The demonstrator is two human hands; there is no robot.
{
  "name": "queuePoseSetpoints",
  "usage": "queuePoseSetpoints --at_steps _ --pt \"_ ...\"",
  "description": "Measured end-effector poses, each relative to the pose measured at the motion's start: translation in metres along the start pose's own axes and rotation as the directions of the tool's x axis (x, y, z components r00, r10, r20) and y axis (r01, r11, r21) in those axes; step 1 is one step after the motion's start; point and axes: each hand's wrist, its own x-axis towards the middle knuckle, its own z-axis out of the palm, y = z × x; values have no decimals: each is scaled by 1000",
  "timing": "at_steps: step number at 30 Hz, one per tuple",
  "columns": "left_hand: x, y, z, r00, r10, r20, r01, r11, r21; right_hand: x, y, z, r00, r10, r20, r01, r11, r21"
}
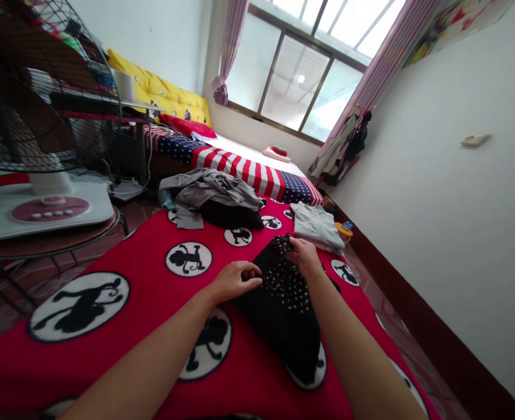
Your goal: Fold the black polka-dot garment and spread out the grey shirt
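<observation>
**Q:** Nearest the camera, what shows?

**A:** Two bare forearms reach out from the bottom edge over a red blanket [121, 262] printed with black-and-white monkey circles. Between them lies a black garment with white dots [284, 291], spread flat on the blanket. The left hand [235, 280] pinches the garment's left edge with fingers curled closed on the cloth. The right hand [303, 254] grips its far edge, also closed on the fabric.

**Q:** How far along does the work look?

**A:** By my judgement, partway. A light grey folded garment [316, 224] sits just beyond the right hand, looking finished. A loose grey and black heap of clothes [216, 201] lies farther off to the left, still unsorted. The dotted garment seems flattened but not fully folded.

**Q:** Anything hard to make out?

**A:** Yes. What kind of garment the dotted one is cannot be told, and its near end is partly covered by the right forearm. The heap's pieces cannot be counted. A fan [42, 116] at far left is cut off by the frame, and a small orange object beside the folded garment is too small to identify.
</observation>
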Motion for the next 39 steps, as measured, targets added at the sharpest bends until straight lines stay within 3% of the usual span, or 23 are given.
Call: queuePoseSetpoints --at_steps 3,5,7,9,11,13,15,20,23,25,27,29,31,33,36,39 --pt "-1 1 0 1000 -5 -15 5 1000 23 -8 0 7 983 -61 174 11 961 277" --pt "-1 0 1 1000 -4 -15 5 999 54 -12 2 7 970 -106 221 19 931 364" --pt "0 -1 2 1000 0 -11 0 997 73 -13 7 2 980 -96 173 52 969 240" --pt "0 -1 3 1000 11 -8 -10 997 73 -14 13 -5 992 -91 85 91 996 -4" --pt "1 -1 3 1000 23 -10 -22 998 61 -15 19 -14 993 -115 30 119 955 -273" --pt "1 -1 2 999 31 -15 -31 998 53 -16 23 -21 990 -131 50 139 870 -472" --pt "1 0 2 999 35 -21 -34 998 52 -17 24 -23 989 -110 99 146 838 -526" --pt "1 -3 1 999 2 -53 1 999 42 -24 12 -9 984 -76 161 131 922 -364" --pt "3 -3 0 990 -57 -128 56 998 -13 -34 1 1 935 -103 338 120 992 -27" --pt "3 0 -3 970 -61 -236 53 998 -43 -40 -3 5 899 -162 408 81 974 210" --pt "2 5 -7 933 4 -360 -16 999 -30 -43 -1 5 917 -195 349 93 953 288" --pt "-1 13 -10 911 118 -396 -127 992 4 -44 6 0 954 -212 211 153 953 263" --pt "-3 20 -10 924 219 -315 -221 975 30 -43 17 -12 974 -218 59 199 953 229" --pt "-5 24 -8 947 281 -158 -269 958 95 -43 31 -29 977 -196 -85 210 954 214" --pt "-4 20 1 974 227 14 -221 929 296 -45 53 -59 963 -120 -240 166 969 181" --pt "-1 9 5 997 37 -67 -3 893 451 -51 72 -82 956 -54 -289 96 987 132"
